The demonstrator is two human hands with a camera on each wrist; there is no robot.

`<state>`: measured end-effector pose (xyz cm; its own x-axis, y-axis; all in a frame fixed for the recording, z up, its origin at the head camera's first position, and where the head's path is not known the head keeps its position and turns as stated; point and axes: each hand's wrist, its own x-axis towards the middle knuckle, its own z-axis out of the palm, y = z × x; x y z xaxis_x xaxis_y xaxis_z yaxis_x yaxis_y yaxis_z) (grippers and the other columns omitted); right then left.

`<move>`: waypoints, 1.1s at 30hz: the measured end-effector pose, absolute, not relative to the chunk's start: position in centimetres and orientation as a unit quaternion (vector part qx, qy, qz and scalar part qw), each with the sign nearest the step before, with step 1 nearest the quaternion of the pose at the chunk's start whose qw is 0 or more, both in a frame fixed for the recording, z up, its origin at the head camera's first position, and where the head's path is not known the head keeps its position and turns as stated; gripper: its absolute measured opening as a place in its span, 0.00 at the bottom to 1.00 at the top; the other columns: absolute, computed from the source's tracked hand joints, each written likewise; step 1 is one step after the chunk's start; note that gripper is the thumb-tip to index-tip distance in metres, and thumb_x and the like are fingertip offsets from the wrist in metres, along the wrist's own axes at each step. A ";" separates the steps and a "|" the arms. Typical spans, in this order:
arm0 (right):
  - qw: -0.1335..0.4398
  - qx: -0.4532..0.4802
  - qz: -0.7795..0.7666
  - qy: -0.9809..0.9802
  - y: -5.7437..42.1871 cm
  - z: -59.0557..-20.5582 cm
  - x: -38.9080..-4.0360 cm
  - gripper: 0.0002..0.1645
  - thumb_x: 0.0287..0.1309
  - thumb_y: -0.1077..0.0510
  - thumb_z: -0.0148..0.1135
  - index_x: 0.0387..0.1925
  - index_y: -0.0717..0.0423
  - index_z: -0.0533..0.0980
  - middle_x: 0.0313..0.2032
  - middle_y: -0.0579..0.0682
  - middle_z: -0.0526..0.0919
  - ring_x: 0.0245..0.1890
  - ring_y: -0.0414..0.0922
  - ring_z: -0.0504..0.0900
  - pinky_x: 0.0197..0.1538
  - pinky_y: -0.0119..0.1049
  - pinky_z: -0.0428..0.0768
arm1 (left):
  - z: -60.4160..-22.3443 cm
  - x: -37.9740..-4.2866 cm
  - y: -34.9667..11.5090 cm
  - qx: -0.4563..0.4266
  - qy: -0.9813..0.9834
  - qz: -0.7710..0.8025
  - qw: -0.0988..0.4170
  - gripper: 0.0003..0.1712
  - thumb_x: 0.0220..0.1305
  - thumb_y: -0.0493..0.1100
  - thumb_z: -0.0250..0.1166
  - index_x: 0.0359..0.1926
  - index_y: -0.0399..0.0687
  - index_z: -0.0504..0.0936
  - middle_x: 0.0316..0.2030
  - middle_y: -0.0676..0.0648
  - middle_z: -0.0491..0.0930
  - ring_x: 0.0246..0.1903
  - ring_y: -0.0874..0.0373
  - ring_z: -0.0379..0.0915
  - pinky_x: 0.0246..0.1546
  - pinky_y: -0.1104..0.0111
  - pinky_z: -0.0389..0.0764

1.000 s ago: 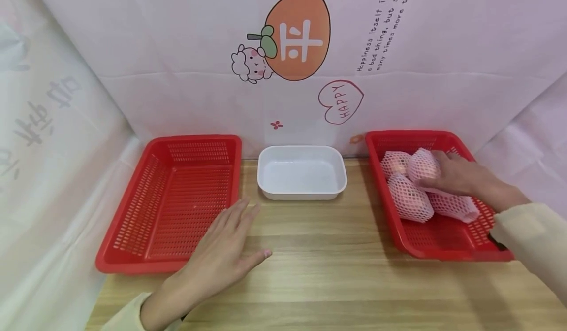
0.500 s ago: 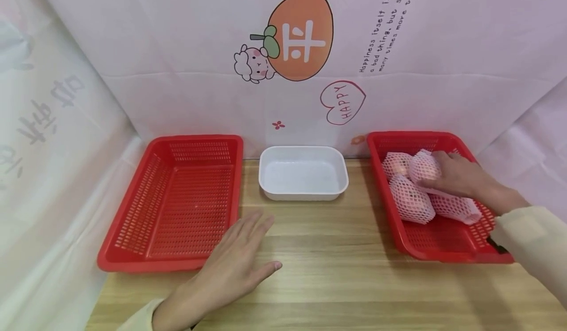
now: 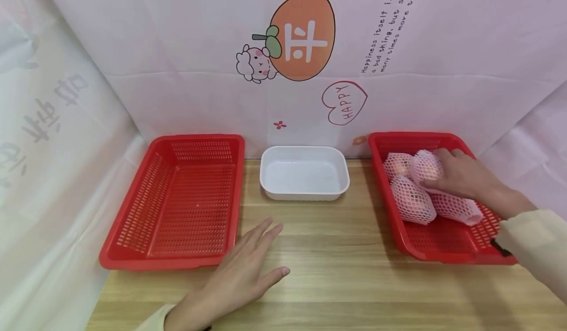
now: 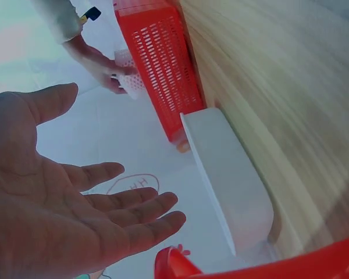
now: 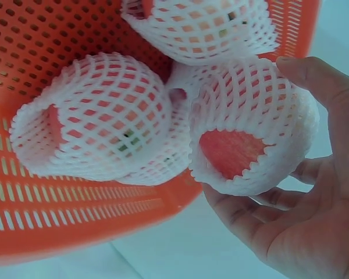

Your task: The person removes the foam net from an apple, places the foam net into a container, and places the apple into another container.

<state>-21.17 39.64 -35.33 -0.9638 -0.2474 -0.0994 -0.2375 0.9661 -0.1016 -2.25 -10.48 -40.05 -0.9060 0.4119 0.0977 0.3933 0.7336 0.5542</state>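
Observation:
My right hand [image 3: 462,176] is over the red basket [image 3: 460,258] on the right, gripping an apple [image 5: 232,151] in a white-pink foam net. Thumb and fingers wrap round its sides in the right wrist view, and red skin shows through the net's open end. Several other netted apples lie close by in that basket, one of them [image 3: 413,200] at its left side. My left hand [image 3: 241,272] hovers over the table beside the near corner of the left basket, palm down, fingers spread and relaxed, holding nothing. The left wrist view shows its bare palm [image 4: 64,215].
A second red basket [image 3: 173,263], with nothing in it, stands at the left. Between the baskets, against the printed cloth backdrop [image 3: 199,50], sits a white rectangular tub [image 3: 305,196]. All stand on the wooden table [image 3: 336,277].
My left hand has drifted right and nearer to me, away from the left basket. My right hand stays at the same netted apple, almost unmoved.

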 end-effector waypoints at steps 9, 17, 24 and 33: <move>0.030 -0.138 -0.039 0.989 37.9 -33.6 -20.2 0.58 0.54 0.37 0.80 0.70 0.71 0.64 0.58 0.78 0.73 0.54 0.73 0.74 0.51 0.73 0.79 | -41.0 -2.3 -9.9 0.210 0.924 0.318 0.017 0.44 0.69 0.55 0.73 0.79 0.48 0.66 0.78 0.39 0.63 0.74 0.38 0.64 0.71 0.41 0.71; -0.008 -0.167 -0.053 0.985 35.5 -31.8 -19.1 0.56 0.53 0.41 0.81 0.71 0.68 0.66 0.58 0.76 0.76 0.56 0.71 0.75 0.53 0.71 0.79 | -41.7 -2.5 -9.6 0.196 0.921 0.335 0.009 0.45 0.66 0.52 0.76 0.78 0.46 0.67 0.76 0.35 0.65 0.72 0.36 0.67 0.68 0.41 0.74; 0.003 -0.170 -0.047 0.984 32.5 -30.1 -18.0 0.58 0.50 0.40 0.82 0.73 0.63 0.65 0.60 0.72 0.75 0.57 0.70 0.77 0.54 0.70 0.80 | -42.5 -2.7 -9.5 0.194 0.914 0.357 0.019 0.44 0.67 0.49 0.75 0.77 0.44 0.66 0.74 0.34 0.66 0.72 0.37 0.67 0.67 0.42 0.75; -0.005 -0.198 -0.050 0.979 28.3 -29.2 -16.5 0.61 0.40 0.44 0.87 0.73 0.57 0.68 0.61 0.67 0.76 0.57 0.66 0.79 0.50 0.67 0.85 | -42.9 -3.2 -9.4 0.192 0.903 0.384 0.028 0.40 0.69 0.46 0.74 0.76 0.43 0.68 0.73 0.36 0.69 0.72 0.39 0.68 0.70 0.43 0.73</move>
<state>-16.50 28.32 -29.24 -0.9216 -0.3868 0.0305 -0.3879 0.9167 -0.0955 -3.16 -9.35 -42.89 -0.9245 0.3684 0.0980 0.3260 0.6306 0.7043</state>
